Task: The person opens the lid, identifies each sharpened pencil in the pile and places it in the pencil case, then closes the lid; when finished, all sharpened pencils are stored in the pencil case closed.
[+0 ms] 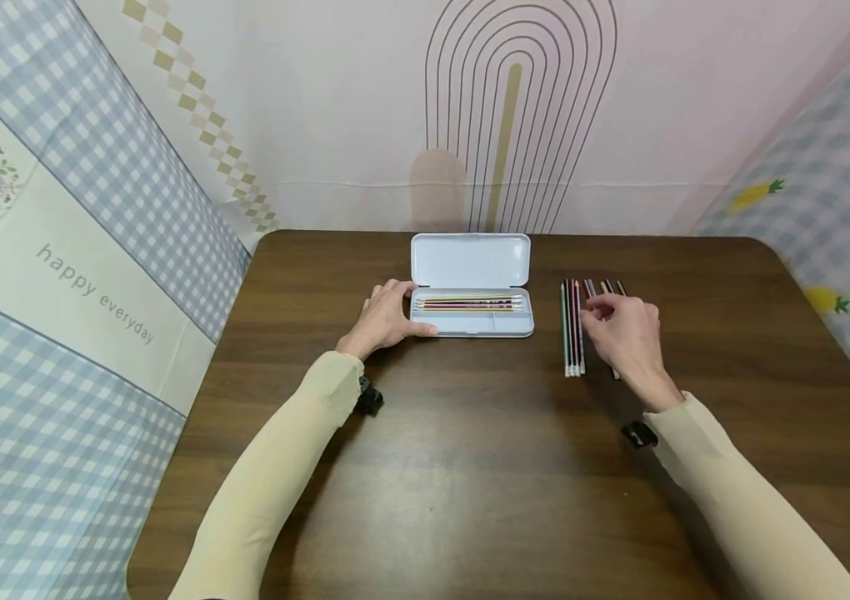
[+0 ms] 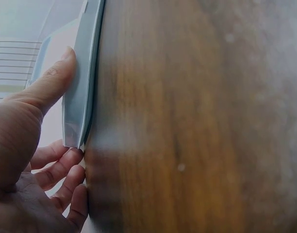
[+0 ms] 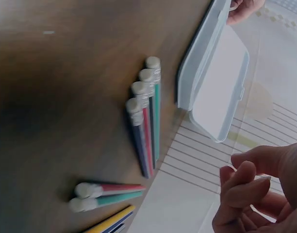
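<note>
An open pale pencil case (image 1: pixel 462 323) holds several pencils (image 1: pixel 470 304) in its rear compartment. My left hand (image 1: pixel 383 318) grips its left end; in the left wrist view the thumb of that hand (image 2: pixel 22 141) lies on the case wall (image 2: pixel 80 82), with fingers around the end. Right of the case, several pencils (image 1: pixel 573 333) lie side by side, eraser ends towards me. My right hand (image 1: pixel 623 333) is over the more scattered pencils beside them. In the right wrist view this hand (image 3: pixel 270 189) has loosely bent fingers and nothing visible between them.
The case's raised lid (image 1: pixel 470 258) stands near the back edge of the brown table (image 1: pixel 425 467). Patterned cloth (image 1: pixel 350 108) hangs behind it. In the right wrist view, a red and a green pencil (image 3: pixel 122 188) lie apart from the row, near a yellow one (image 3: pixel 109 221).
</note>
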The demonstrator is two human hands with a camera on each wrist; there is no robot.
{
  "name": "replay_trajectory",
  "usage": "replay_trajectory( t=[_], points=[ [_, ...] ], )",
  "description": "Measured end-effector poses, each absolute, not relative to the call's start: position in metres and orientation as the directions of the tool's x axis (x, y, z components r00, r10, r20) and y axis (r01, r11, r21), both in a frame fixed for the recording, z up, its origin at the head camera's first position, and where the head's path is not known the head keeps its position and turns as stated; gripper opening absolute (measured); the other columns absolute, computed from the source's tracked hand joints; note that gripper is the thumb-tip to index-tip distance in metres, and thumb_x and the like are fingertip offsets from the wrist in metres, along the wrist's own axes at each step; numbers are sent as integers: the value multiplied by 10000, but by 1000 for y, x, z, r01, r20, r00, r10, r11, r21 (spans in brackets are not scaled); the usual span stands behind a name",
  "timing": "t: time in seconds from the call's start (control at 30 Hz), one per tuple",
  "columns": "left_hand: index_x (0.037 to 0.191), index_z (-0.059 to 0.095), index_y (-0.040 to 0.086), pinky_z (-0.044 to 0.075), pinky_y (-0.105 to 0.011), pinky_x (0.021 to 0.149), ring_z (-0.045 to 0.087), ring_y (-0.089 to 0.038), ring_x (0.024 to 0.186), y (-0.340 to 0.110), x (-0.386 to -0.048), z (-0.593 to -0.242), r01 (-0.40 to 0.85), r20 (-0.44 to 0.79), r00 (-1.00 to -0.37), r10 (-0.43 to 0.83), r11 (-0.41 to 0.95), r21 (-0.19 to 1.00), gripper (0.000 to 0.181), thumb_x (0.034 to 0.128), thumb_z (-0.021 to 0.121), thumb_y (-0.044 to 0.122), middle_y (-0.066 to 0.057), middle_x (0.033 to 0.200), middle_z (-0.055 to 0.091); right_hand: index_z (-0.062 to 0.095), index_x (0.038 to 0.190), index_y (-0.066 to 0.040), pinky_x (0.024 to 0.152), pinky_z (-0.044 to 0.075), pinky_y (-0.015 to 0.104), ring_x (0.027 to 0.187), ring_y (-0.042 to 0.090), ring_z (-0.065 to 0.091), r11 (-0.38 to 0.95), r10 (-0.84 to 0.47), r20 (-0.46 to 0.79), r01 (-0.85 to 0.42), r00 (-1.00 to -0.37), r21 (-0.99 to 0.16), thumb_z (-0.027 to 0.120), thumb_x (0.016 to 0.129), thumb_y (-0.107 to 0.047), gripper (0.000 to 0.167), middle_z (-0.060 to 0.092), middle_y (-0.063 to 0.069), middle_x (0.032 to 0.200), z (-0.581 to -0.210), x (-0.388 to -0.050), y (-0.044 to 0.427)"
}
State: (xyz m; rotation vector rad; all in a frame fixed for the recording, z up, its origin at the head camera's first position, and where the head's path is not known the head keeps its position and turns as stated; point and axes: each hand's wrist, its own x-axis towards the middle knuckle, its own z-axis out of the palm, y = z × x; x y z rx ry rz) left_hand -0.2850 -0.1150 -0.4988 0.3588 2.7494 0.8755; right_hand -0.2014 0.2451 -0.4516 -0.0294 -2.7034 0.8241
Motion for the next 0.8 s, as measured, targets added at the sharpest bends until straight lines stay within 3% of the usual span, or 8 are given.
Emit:
replay_trajectory(
  t=[0.17,0.4,0.63,0.8],
  points=[
    [1644,455,113,376,-522,1209,439,-348,1442,-115,-286,-497,160,-149,-942,301,792,589,1002,856,920,520,-119,1594,512,825,997,33,688,451,347,695,260,664,847,104,180,-8,-978,-531,719,965,-112,182,789,178,837,-454,-192,256],
    [1643,454,112,363,-528,1227,428,-348,1467,-114,-288,-498,162,-143,-943,300,790,591,999,858,918,519,-121,1617,500,827,957,24,804,553,551,886,403,743,873,54,31,32,-998,-487,722,959,-156,208,820,230,956,-465,-187,263],
    [1639,458,110,359,-534,1242,429,-351,1477,-115,-287,-500,159,-148,-944,296,797,582,997,855,921,518,-125,1631,494,815,943,32,611,496,331,630,187,682,867,37,-111,87,-993,-490,730,992,-179,232,769,103,731,-472,-186,263],
    [1627,472,102,371,-535,1223,441,-355,1460,-114,-287,-501,164,-138,-945,298,794,586,986,852,924,513,-130,1614,509,807,907,32,603,471,310,567,158,652,876,20,-108,69,-994,-477,731,985,-155,217,726,54,640,-476,-188,264]
  ],
)
